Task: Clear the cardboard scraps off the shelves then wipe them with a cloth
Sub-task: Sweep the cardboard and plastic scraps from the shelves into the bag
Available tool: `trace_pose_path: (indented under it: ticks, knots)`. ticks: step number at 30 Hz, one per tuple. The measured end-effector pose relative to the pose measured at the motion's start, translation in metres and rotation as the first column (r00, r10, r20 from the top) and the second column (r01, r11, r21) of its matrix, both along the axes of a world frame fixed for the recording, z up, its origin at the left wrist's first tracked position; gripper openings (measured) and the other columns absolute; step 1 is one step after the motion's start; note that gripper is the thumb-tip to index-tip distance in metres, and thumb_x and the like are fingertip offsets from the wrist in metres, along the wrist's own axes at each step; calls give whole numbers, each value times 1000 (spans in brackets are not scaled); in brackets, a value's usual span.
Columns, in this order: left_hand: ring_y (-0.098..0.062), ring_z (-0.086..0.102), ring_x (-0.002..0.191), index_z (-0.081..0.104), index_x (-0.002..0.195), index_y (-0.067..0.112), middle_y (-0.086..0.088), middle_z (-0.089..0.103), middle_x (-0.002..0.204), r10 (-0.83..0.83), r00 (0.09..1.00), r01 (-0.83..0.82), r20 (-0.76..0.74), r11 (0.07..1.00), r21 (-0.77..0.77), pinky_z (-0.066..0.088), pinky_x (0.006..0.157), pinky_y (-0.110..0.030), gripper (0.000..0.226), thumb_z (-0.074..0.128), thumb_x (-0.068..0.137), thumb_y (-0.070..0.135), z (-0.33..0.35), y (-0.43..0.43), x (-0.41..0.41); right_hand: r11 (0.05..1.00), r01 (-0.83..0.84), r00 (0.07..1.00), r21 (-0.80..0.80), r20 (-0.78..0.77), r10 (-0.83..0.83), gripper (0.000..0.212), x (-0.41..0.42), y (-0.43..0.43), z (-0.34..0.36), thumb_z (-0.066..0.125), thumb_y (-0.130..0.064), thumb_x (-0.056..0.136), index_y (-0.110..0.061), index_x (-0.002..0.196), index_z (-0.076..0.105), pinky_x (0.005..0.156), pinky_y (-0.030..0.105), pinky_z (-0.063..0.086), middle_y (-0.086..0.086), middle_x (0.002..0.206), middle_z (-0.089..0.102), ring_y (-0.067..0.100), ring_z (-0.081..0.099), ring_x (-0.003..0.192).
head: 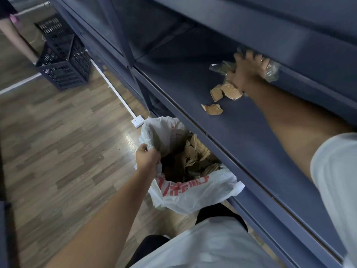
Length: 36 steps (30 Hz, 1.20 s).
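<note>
Clearing scraps from a blue metal shelf into a carrier bag.

The right hand reaches deep onto the shelf, fingers fanned over a crumpled clear plastic wrap (motion blur hides whether they actually grip it). A cluster of torn cardboard scraps lies just below the wrist, touching it, and a lone scrap lies a little nearer the shelf's front edge. Below the shelf, the left hand pinches the bunched rim of a white plastic bag with red print, holding its mouth open; more bagged cardboard shows inside. Black slatted crates stand on the wood floor, well away.
</note>
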<state>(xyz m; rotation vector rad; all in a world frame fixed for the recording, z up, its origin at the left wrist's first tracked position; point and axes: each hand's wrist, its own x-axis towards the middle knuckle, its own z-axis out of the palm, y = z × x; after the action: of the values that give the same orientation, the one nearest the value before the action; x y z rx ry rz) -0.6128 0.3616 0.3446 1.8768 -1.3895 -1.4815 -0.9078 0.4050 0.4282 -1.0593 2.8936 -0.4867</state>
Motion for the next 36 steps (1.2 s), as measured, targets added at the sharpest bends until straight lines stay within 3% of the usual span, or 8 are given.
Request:
trace_pose_path:
  ticks: [4,10,17,21,25,31,34,36]
  knots:
    - [-13,43,53,52,124,1,-6,46,66,12,1000,-12,-4,1000,-4,33,30,-14,49,39,79,-12,-7,3,-5,990,-117,968,76,233,96,62,-13,2,-11,49,-32,94,-24,148,19,111,36,21,11,155,18,35,21,139]
    - [-13,39,50,51,88,8,-6,41,61,30,999,-29,-23,1000,11,27,28,-9,25,37,80,-11,-4,8,-11,923,-190,963,335,246,110,85,-1,-4,-43,49,-70,75,-44,145,7,104,72,0,-5,158,-6,46,-14,139]
    - [-13,43,55,48,129,0,-7,49,74,-14,1000,15,-16,999,52,36,32,-12,50,38,81,-11,2,9,-10,906,-228,962,358,225,153,89,39,12,-52,45,-73,74,-39,146,7,104,73,4,-9,158,-8,45,-20,138]
    - [-15,49,65,46,133,6,-11,56,91,-49,999,50,-16,998,50,43,52,-23,54,40,82,-9,7,11,-6,897,-275,953,347,221,207,86,69,26,-59,49,-67,76,-41,146,7,104,72,7,-8,158,-8,44,-19,139]
    - [-22,49,92,39,140,10,-16,45,134,-83,996,82,25,995,49,45,76,-27,58,42,84,-5,7,12,-2,882,-306,949,358,193,250,85,111,40,-62,47,-66,77,-41,146,4,105,69,12,-8,158,-7,44,-16,139]
    - [-20,50,67,55,109,8,-10,52,83,-97,995,98,-19,995,28,43,56,-25,38,39,80,-11,7,14,1,779,-393,904,488,48,426,74,180,57,-72,45,-54,86,-36,147,8,104,71,3,0,158,-12,47,-21,137]
    - [-20,49,63,56,110,4,-7,50,72,-89,995,90,-40,996,22,42,51,-25,40,39,79,-13,5,13,-1,734,-469,874,491,139,465,66,212,63,-80,43,-39,90,-36,147,9,102,68,-16,2,158,-4,44,-14,140]
    - [-23,50,69,56,104,6,-6,49,70,-88,995,90,-54,996,23,43,45,-21,35,39,79,-13,4,15,0,724,-503,864,472,260,431,65,225,67,-81,38,-32,92,-37,147,3,103,62,-22,5,158,5,37,7,143]
